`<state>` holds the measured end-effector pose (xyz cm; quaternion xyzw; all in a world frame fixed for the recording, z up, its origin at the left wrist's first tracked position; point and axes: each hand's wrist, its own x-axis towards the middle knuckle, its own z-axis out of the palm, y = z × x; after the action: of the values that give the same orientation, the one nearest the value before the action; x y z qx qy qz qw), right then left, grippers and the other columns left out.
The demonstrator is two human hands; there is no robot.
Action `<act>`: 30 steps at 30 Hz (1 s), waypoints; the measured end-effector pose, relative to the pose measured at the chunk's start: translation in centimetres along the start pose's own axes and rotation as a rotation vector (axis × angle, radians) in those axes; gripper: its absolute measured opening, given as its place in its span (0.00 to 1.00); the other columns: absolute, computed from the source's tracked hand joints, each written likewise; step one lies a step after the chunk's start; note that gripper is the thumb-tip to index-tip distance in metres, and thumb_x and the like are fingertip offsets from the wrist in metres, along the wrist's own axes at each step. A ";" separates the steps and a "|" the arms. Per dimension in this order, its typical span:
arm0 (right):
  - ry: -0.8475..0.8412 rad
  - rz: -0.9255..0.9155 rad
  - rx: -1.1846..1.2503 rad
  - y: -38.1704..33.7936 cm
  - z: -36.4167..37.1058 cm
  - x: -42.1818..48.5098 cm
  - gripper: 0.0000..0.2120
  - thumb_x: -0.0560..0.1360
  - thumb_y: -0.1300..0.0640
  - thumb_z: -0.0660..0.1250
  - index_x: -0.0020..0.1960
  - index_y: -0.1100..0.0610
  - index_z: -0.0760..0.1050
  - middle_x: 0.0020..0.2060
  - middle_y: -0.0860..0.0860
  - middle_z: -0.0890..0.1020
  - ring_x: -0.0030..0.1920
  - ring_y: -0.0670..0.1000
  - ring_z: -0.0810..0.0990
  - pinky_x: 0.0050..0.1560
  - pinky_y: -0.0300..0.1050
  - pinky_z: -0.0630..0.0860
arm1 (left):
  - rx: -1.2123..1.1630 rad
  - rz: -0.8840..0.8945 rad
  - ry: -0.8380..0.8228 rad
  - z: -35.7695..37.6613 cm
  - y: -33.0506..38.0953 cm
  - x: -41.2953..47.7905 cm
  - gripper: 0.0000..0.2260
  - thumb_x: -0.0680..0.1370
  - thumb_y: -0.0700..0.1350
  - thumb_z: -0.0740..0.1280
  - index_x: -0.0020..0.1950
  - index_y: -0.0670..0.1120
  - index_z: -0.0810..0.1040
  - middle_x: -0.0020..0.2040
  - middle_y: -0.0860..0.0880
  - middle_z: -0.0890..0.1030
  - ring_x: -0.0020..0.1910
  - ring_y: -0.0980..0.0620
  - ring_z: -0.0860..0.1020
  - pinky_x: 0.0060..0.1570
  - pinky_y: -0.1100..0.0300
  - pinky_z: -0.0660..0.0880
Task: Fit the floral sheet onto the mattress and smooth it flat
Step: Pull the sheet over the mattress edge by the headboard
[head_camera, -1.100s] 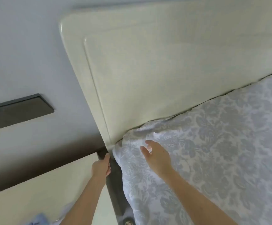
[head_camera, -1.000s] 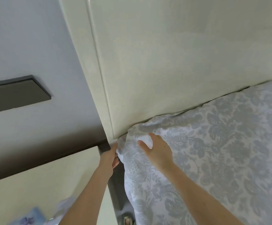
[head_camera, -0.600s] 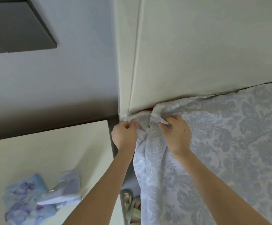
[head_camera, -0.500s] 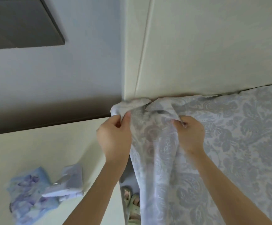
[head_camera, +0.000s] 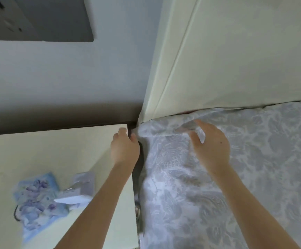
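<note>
Evidently limp and light, the floral sheet [head_camera: 182,186] is bunched at the mattress corner and is best taken by its hem. A fold is pinched by the right hand [head_camera: 211,146]; the curled left hand's [head_camera: 125,148] grip cannot be told.

Two hands: left hand [head_camera: 125,150], right hand [head_camera: 211,146]; one sheet [head_camera: 245,177]; one headboard [head_camera: 236,60]; one nightstand [head_camera: 47,155]; one pouch [head_camera: 36,196]; one box [head_camera: 79,191]; one wall panel [head_camera: 47,18].

Nightstand [head_camera: 47,150]: blue floral pouch [head_camera: 36,196], white box [head_camera: 79,189]. Floral sheet [head_camera: 254,159] covers bed [head_camera: 236,60].
</note>
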<state>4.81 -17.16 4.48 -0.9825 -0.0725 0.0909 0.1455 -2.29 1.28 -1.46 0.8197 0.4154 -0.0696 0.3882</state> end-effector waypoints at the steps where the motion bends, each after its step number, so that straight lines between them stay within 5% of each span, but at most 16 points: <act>1: 0.033 0.019 0.001 0.1 -0.2 -0.1 0.18 0.79 0.52 0.62 0.68 0.53 0.72 0.64 0.50 0.76 0.64 0.53 0.74 0.59 0.45 0.69 | -0.039 0.033 -0.061 0.8 -0.2 -0.7 0.13 0.81 0.46 0.57 0.59 0.39 0.74 0.55 0.40 0.78 0.51 0.43 0.76 0.48 0.56 0.69; 6: 0.075 0.091 -0.066 3.0 0.3 2.4 0.17 0.79 0.54 0.61 0.66 0.57 0.73 0.64 0.54 0.76 0.63 0.59 0.72 0.58 0.49 0.69 | -0.310 -0.006 -0.378 5.8 1.4 -1.3 0.19 0.79 0.56 0.57 0.48 0.43 0.78 0.37 0.51 0.78 0.42 0.50 0.75 0.39 0.60 0.70; 10: 0.034 0.149 -0.148 6.1 1.7 6.3 0.19 0.80 0.54 0.59 0.69 0.58 0.70 0.66 0.57 0.73 0.62 0.62 0.71 0.58 0.51 0.68 | -0.740 -0.420 -0.378 7.8 3.3 0.4 0.17 0.76 0.56 0.65 0.39 0.43 0.75 0.31 0.50 0.69 0.32 0.54 0.68 0.33 0.62 0.65; 12: 0.008 0.148 -0.143 7.1 2.5 8.3 0.19 0.79 0.52 0.60 0.67 0.58 0.71 0.63 0.58 0.75 0.60 0.63 0.72 0.57 0.51 0.69 | -0.800 -0.448 -0.301 8.0 3.4 1.0 0.16 0.74 0.52 0.69 0.36 0.41 0.74 0.33 0.47 0.71 0.34 0.51 0.70 0.35 0.59 0.68; 18: 0.199 0.089 -0.129 7.9 4.0 11.0 0.18 0.76 0.44 0.62 0.48 0.59 0.80 0.44 0.55 0.82 0.48 0.59 0.76 0.45 0.47 0.68 | -0.712 -0.101 0.216 4.8 3.9 2.2 0.19 0.73 0.45 0.70 0.29 0.37 0.67 0.25 0.47 0.66 0.27 0.51 0.61 0.29 0.60 0.60; 23: 0.230 -0.012 -0.178 9.4 3.5 11.5 0.15 0.79 0.51 0.59 0.45 0.59 0.80 0.41 0.55 0.83 0.45 0.60 0.77 0.44 0.48 0.70 | -0.361 -0.445 0.055 6.4 0.8 4.5 0.19 0.77 0.52 0.64 0.32 0.40 0.73 0.33 0.42 0.76 0.39 0.38 0.77 0.39 0.54 0.71; 25: 0.224 -0.060 -0.189 10.2 3.0 11.8 0.12 0.78 0.54 0.62 0.44 0.59 0.81 0.40 0.55 0.83 0.44 0.60 0.77 0.43 0.49 0.72 | -0.277 -0.334 0.131 6.6 0.1 4.3 0.16 0.78 0.51 0.61 0.42 0.39 0.76 0.42 0.39 0.80 0.44 0.37 0.77 0.43 0.52 0.72; 30: 0.253 -0.353 -0.377 11.0 3.0 12.4 0.07 0.70 0.54 0.69 0.39 0.57 0.82 0.35 0.52 0.83 0.34 0.58 0.77 0.36 0.46 0.71 | -0.285 0.189 0.169 6.4 1.9 2.3 0.14 0.76 0.54 0.63 0.48 0.46 0.83 0.46 0.47 0.82 0.48 0.46 0.78 0.49 0.54 0.73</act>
<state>17.56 -24.66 -3.62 -0.9680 -0.2393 -0.0740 -0.0183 1.90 -2.38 -5.77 0.7947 0.3733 0.0959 0.4689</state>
